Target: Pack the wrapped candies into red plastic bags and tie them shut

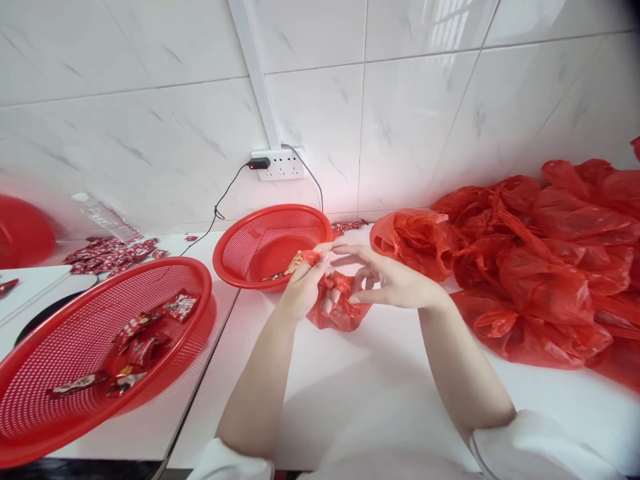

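white marbled wall tiles are rising behind a white table (380,400), and everything is being worked just above it. at the fingertips of the left hand (303,287) a small gold-and-red wrapped sweet (300,260) is being pinched between thumb and forefinger, held high so that it is sitting right over the mouth of a small red bag (339,303). the lower fingers of that same hand are being curled into the bag's plastic, which is keeping it bunched and lifted off the surface. the right hand (387,283) is being held beside it with fingers spread and loosely bent, the upper ones stretched toward the sweet and the lower ones touching the bag's far edge; nothing is being clamped by it, and the opening seems to be held apart this way.

just behind the hands, a red mesh basket (273,243) is standing tilted toward the person, with a few wrapped pieces lying at its bottom within easy reach. a larger red basket (95,353) is being kept to the left, straddling the gap to a neighbouring surface, with several red-wrapped sweets (145,333) gathered in it. to the right, a heap of crumpled red bags (540,267) is being piled against the wall, near the right forearm. farther back, a charger is being left plugged into a wall socket (277,165), and more loose wrappers (107,253) are lying scattered far left.
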`<state>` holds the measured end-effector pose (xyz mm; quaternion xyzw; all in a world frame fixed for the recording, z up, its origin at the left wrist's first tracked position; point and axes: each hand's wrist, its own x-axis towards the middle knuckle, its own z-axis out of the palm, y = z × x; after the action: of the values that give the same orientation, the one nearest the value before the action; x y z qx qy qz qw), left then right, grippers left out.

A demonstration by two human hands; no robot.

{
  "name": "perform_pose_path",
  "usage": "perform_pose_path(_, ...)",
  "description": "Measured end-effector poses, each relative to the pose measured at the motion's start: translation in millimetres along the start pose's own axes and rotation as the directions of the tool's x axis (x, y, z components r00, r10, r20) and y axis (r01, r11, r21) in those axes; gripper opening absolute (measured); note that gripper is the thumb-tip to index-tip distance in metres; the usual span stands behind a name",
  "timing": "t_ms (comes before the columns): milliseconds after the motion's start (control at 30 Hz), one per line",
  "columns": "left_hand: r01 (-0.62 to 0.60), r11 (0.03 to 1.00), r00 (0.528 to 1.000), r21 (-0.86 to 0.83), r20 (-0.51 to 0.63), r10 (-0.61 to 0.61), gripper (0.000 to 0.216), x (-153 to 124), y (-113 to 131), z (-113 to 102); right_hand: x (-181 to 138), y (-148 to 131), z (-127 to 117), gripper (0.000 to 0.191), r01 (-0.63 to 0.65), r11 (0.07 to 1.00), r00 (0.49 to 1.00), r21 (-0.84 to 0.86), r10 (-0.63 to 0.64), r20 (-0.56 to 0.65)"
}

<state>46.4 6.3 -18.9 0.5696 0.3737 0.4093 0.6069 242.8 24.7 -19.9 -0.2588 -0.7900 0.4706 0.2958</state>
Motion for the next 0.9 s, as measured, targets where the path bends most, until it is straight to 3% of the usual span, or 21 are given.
perform_pose_path(100, -0.087, 0.960, 0.984, 0.267, -0.127, 0.124, 0.048, 0, -5, 0, 5, 7, 4, 0.072, -0.065, 0.998, 0.996, -0.012, 0.066, 0.052)
perform_pose_path(167, -0.170, 0.848, 0.929, 0.501, -0.206, 0.307, 0.041, 0, -8, -2, 7, 12, 5, 0.070, -0.097, 0.994, 0.995, -0.054, 0.097, -0.001)
perform_pose_path(233, -0.267, 0.729, 0.866, 0.630, -0.175, 0.468, 0.037, 0, -10, -3, 8, 15, 5, 0.070, -0.121, 0.991, 0.992, -0.054, 0.120, -0.029)
perform_pose_path(300, -0.369, 0.697, 0.845, 0.615, -0.091, 0.527, 0.036, 0, -12, -2, 9, 16, 4, 0.067, -0.149, 0.988, 0.989, 0.029, 0.149, -0.012)
perform_pose_path(400, -0.429, 0.737, 0.855, 0.522, -0.030, 0.519, 0.038, 3, -16, 0, 10, 16, 2, 0.045, -0.185, 0.965, 0.983, 0.187, 0.180, 0.046)
perform_pose_path(500, -0.424, 0.718, 0.849, 0.552, -0.034, 0.528, 0.040, 7, -20, -1, 10, 17, -1, 0.027, -0.183, 0.961, 0.982, 0.207, 0.191, -0.016)
perform_pose_path(600, -0.392, 0.633, 0.837, 0.667, -0.028, 0.547, 0.040, 9, -21, -7, 10, 18, -3, 0.033, -0.141, 0.988, 0.965, 0.055, 0.150, -0.216)
perform_pose_path(700, -0.312, 0.530, 0.877, 0.789, 0.025, 0.480, 0.038, 8, -19, -16, 8, 18, -6, 0.045, -0.117, 0.979, 0.911, -0.166, 0.039, -0.411)
perform_pose_path(800, -0.224, 0.412, 0.906, 0.883, 0.032, 0.423, 0.038, 4, -12, -26, 1, 16, -17, 0.049, -0.107, 0.959, 0.898, -0.261, -0.019, -0.440)
perform_pose_path(900, -0.122, 0.385, 0.911, 0.915, -0.050, 0.409, 0.039, -2, -3, -37, -13, 14, -35, 0.047, -0.142, 0.941, 0.886, -0.306, -0.017, -0.463)
